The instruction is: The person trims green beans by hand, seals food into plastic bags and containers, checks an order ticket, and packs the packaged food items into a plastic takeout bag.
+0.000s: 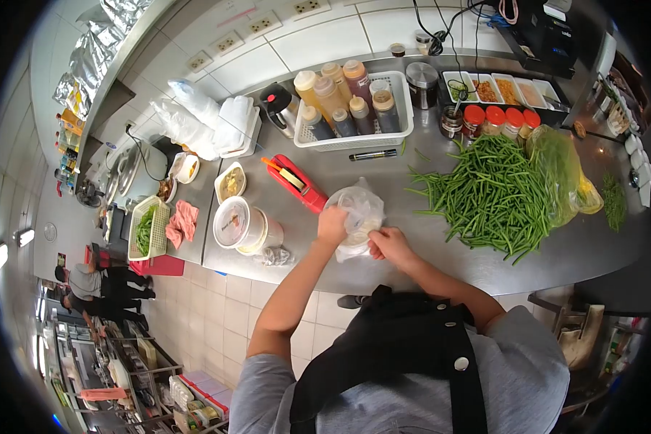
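A clear plastic bag (364,210) with something pale inside stands on the steel counter (304,272), close to its front edge. My left hand (332,225) is closed on the bag's left side. At its lower right side, my right hand (389,244) pinches the plastic. A red tape dispenser (296,185) lies just behind and left of my left hand. Left of the hands are a lidded white tub (236,221) and a small crumpled clear bag (275,256). The bag's contents cannot be made out clearly.
A heap of green beans (488,192) lies to the right beside a yellowish plastic bag (560,173). Behind are a white basket of sauce bottles (401,134) and red-lidded jars (495,119). A marker (372,155) lies before the basket. Two people (98,282) stand far left.
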Demonstrator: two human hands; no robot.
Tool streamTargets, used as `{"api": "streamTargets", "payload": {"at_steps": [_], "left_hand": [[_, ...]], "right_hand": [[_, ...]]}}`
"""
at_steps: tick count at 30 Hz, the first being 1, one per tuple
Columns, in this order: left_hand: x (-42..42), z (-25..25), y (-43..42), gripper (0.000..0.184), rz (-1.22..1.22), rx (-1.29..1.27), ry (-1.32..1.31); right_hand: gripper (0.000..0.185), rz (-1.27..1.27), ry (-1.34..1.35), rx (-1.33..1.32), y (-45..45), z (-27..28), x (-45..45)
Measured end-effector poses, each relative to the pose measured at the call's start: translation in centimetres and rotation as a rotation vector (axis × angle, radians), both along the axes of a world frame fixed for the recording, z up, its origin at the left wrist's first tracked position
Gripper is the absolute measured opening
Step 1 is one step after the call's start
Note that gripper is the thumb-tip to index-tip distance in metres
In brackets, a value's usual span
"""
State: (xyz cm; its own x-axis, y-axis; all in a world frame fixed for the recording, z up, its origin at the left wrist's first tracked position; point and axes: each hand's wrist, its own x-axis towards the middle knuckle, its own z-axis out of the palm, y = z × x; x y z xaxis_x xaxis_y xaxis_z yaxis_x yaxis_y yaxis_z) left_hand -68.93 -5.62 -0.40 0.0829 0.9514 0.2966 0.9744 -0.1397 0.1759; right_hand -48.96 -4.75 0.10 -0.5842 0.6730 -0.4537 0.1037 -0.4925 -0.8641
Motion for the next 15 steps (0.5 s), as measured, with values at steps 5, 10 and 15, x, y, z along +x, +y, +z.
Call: {"api": "streamTargets", "payload": {"at_steps": [5,10,15], "left_hand": [[0.0,3.5,-2.2,0.012,0.052,-0.309,0.190],[0.9,4.9,-5.6,0.018,-0.150,-0.182,0.114],[1.1,4.1,-6.9,0.021,-0.223,-0.215,0.133]], "right_hand": [[0.026,0.100,-0.411,0.640,3.6,1.3,0.6],[0.026,0.282,-0.299,0.915,7.5,0.9,-1.3],[0.026,0.721,-0.177,1.128,9.4,2.7,-5.1]]}}
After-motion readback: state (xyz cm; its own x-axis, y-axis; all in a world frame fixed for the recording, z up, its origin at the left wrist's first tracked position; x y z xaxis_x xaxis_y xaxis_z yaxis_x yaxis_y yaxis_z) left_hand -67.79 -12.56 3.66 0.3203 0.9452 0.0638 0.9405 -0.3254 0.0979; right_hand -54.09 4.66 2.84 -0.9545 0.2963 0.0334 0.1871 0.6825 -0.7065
